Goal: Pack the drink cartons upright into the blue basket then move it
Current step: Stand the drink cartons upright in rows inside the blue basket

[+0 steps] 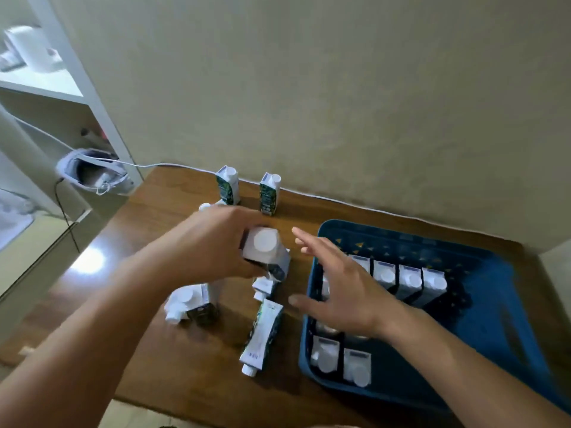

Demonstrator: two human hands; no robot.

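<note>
The left hand (213, 242) has its fingers curled round a drink carton (266, 253), gripping it by its upper part and holding it above the wooden table (160, 230), white round cap facing the camera. The right hand (336, 288) holds nothing: its fingers are spread and nearly straight, thumb out to the side, reaching over the left wall of the blue basket (509, 319) toward the held carton without touching it. Inside the basket a row of upright cartons (398, 278) stands across the middle, partly hidden by the right hand, and two more upright cartons (341, 359) stand at the near left corner. On the table left of the basket, one carton lies on its side (262, 335) with its cap toward the near edge, just beside the basket wall. Another small carton (264, 287) sits just below the held one, and a blurred cluster of cartons (191, 304) lies under the left forearm; how they rest I cannot tell. Two cartons (228, 184) stand upright near the beige wall (340, 88), slightly apart. A white cable (309, 196) runs along the table's far edge.
</note>
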